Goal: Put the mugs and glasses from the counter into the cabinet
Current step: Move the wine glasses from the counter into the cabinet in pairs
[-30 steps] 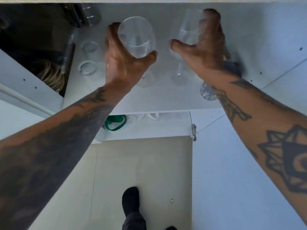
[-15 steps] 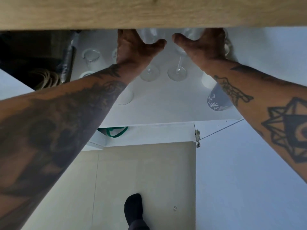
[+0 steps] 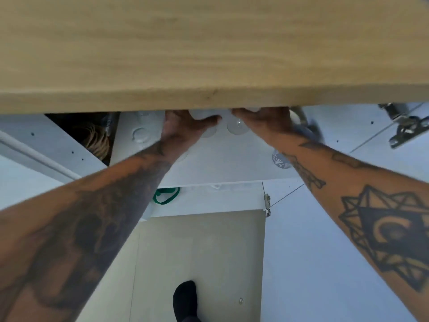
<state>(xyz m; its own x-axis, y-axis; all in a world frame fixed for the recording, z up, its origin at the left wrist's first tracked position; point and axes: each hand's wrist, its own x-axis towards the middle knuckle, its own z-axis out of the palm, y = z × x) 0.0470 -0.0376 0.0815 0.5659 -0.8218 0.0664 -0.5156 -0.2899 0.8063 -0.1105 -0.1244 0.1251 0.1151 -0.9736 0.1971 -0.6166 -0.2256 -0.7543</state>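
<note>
Two clear wine glasses stand side by side on the white cabinet shelf (image 3: 232, 159). My left hand (image 3: 183, 129) wraps the left wine glass (image 3: 200, 114), with its thumb across the bowl. My right hand (image 3: 262, 122) holds the right wine glass (image 3: 236, 127), whose round base rests on the shelf. The wooden counter (image 3: 209, 49) fills the upper half of the view and hides both bowls' tops and my fingertips.
Clear tumblers (image 3: 140, 135) stand left of my left hand. A blue patterned mug (image 3: 279, 159) and a white mug handle (image 3: 299, 117) sit by my right wrist. The open door's hinge (image 3: 404, 126) is at right. A green band (image 3: 166, 197) lies on the lower shelf.
Both hands carried the wine glasses deeper into the cabinet and lowered them onto the shelf. My head dropped, so the counter edge now covers much more of the view.
</note>
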